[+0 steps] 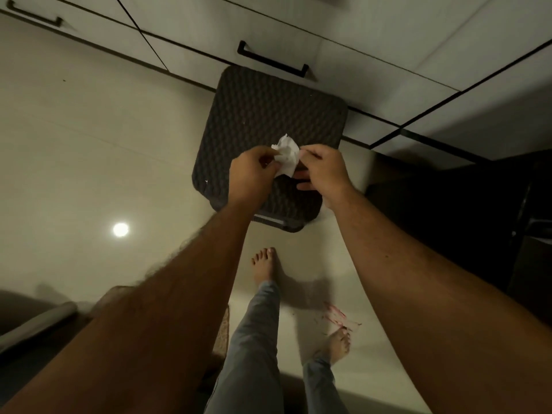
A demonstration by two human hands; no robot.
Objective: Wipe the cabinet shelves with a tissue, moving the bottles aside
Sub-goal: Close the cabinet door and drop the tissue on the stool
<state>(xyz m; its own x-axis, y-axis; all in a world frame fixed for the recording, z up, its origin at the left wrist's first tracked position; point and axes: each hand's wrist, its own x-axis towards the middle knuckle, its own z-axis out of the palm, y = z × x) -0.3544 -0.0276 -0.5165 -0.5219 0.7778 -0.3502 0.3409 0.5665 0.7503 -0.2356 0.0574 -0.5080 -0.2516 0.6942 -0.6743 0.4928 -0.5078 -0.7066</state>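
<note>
A crumpled white tissue (287,154) is held up between both hands, in the middle of the view. My left hand (252,174) pinches its left side with curled fingers. My right hand (322,171) pinches its right edge between thumb and fingers. The closed pale cabinet doors (191,34) with black bar handles (271,59) run along the top. No shelves or bottles are in view.
A dark textured stool (268,115) stands on the glossy pale floor right below my hands, against the cabinet front. My bare feet (264,264) stand behind it. A dark open space (478,204) lies at the right. A red smear (336,316) marks the floor.
</note>
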